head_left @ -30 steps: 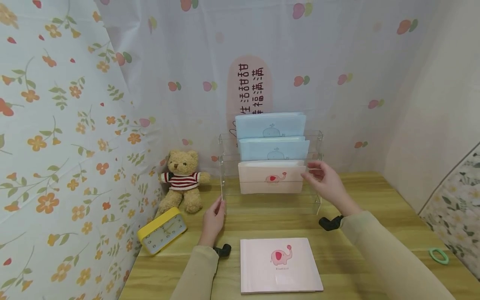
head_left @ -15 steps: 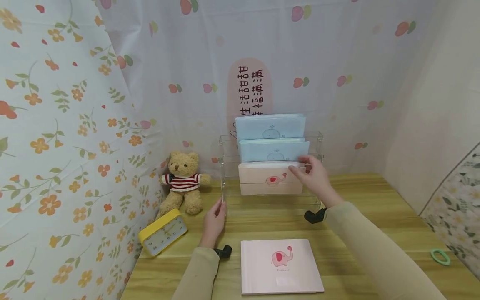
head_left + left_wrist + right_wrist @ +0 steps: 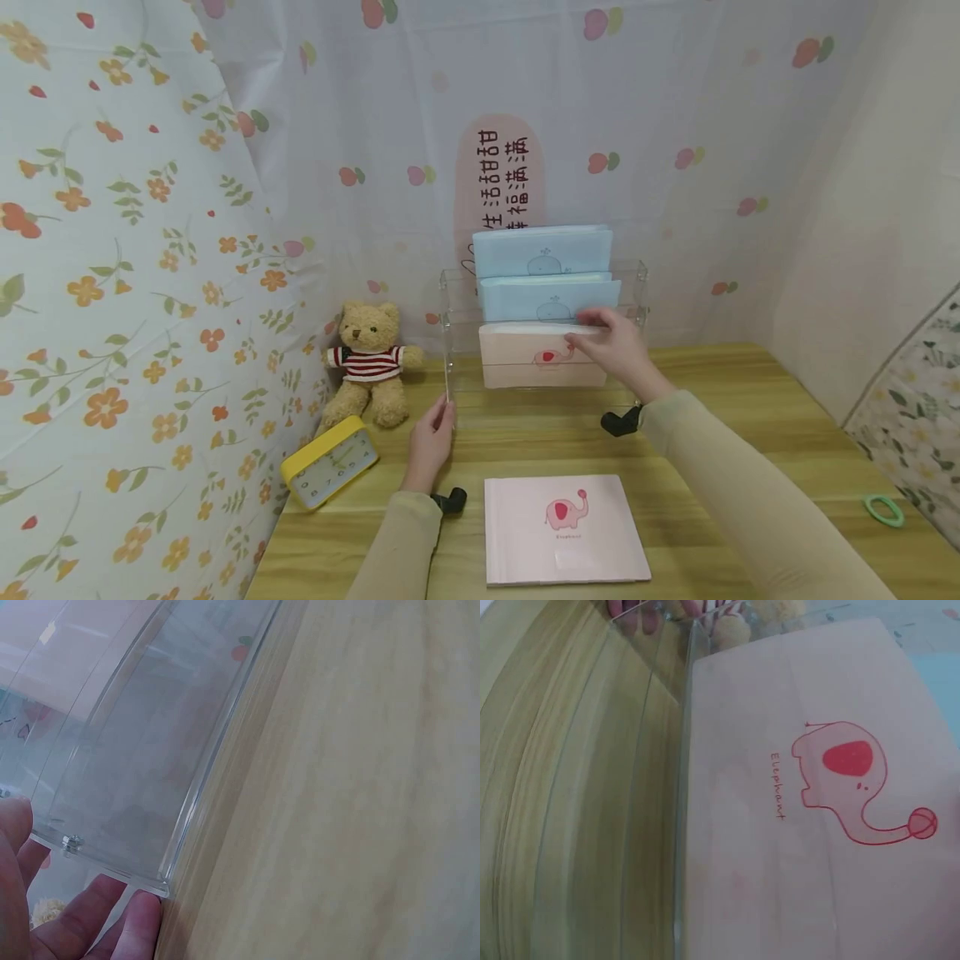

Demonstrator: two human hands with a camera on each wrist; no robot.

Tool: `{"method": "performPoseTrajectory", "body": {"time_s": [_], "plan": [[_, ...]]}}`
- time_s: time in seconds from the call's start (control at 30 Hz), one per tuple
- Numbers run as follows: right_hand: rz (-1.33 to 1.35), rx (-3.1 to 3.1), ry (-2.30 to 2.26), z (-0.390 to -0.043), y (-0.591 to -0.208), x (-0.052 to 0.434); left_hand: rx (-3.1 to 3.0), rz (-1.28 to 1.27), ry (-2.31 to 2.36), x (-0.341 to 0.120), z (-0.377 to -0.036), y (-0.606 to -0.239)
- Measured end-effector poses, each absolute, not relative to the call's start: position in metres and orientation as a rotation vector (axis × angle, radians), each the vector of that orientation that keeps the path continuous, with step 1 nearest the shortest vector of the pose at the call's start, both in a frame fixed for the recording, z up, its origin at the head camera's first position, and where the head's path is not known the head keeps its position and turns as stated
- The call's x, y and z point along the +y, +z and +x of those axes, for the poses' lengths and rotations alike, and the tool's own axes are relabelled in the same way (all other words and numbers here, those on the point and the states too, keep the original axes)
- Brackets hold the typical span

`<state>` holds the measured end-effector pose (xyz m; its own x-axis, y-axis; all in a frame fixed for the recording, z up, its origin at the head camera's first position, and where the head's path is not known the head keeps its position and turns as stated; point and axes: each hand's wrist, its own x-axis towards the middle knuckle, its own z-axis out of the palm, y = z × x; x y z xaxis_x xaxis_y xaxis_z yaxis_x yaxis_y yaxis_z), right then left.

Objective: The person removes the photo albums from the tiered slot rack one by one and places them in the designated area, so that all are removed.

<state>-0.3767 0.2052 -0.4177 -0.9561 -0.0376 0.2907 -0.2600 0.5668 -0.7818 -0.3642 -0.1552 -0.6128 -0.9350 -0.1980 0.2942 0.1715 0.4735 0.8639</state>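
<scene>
A clear tiered rack [image 3: 447,367] stands at the table's back. My left hand [image 3: 431,442] grips its lower left edge, with thumb and fingers on opposite sides of the clear side panel [image 3: 135,765]. In the front tier leans a pink elephant notebook [image 3: 510,371]; its cover [image 3: 742,862] fills much of the right wrist view. My right hand [image 3: 618,346] pinches its top edge, thumb in front and fingers behind. Two blue whale notebooks, a middle one [image 3: 517,302] and a rear one [image 3: 510,254], stand behind it.
Another pink elephant notebook [image 3: 517,533] lies flat in front of the rack. To the left are a teddy bear [image 3: 369,362] and a yellow clock [image 3: 330,462]. A green ring [image 3: 885,511] lies at the far right. Patterned curtains hang behind and left.
My right hand has moved left, from the pink notebook's right side to farther along its top edge. My left hand stays at the rack, and the notebooks keep their places.
</scene>
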Motion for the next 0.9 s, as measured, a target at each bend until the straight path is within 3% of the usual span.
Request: {"method": "performPoseTrajectory", "body": {"time_s": [0.9], "plan": [[0.029, -2.550, 1.433, -0.370, -0.430, 0.190, -2.378, 0.101, -1.511, -0.161, -0.377, -0.629]]}}
